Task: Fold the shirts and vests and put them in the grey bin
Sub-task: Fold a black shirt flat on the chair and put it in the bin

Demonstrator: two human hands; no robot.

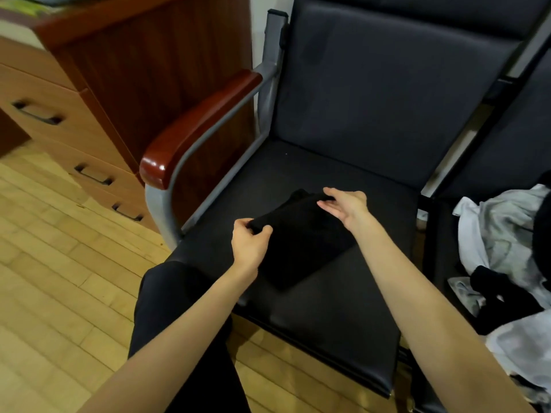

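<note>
**Chair seats and what lies on them**

The dark padded chair seat (313,317) carries one folded black garment (301,248) near its middle. At three o'clock, the neighbouring seat (444,234) carries a loose pile of white and black clothes (504,242).
</note>
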